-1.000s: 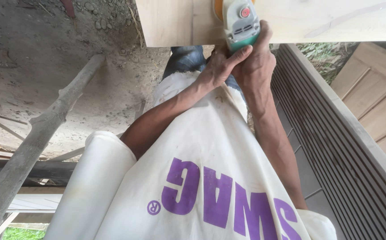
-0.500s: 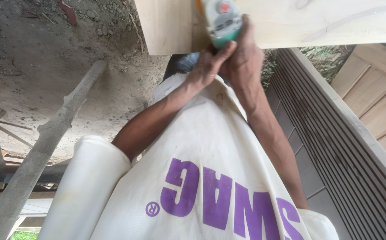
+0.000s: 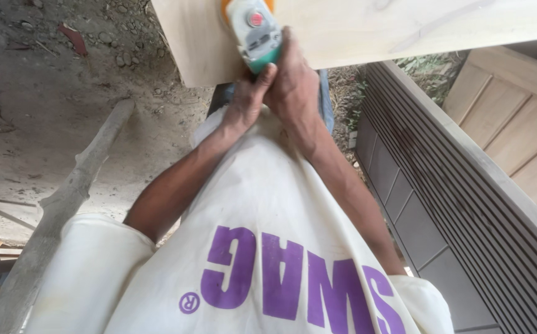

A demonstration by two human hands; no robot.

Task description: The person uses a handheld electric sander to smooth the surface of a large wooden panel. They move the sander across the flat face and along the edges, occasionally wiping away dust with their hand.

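Note:
A white and green power sander [image 3: 255, 32] with a red button and an orange pad rests on a pale wooden board [image 3: 373, 28] near the board's left end. My right hand [image 3: 296, 86] wraps the tool's rear from the right. My left hand [image 3: 246, 102] grips the same rear end from below, thumb against the green housing. Both forearms reach up from my white shirt with purple lettering.
Bare dirt ground [image 3: 45, 93] with stones lies at the left. A rough wooden pole [image 3: 64, 204] slants across it. A dark slatted panel [image 3: 466, 204] with a pale frame runs along the right, and a pale wooden panelled door [image 3: 516, 117] lies beyond it.
The sander and both hands have slid left along the board, toward its left end. The view has shifted slightly with them.

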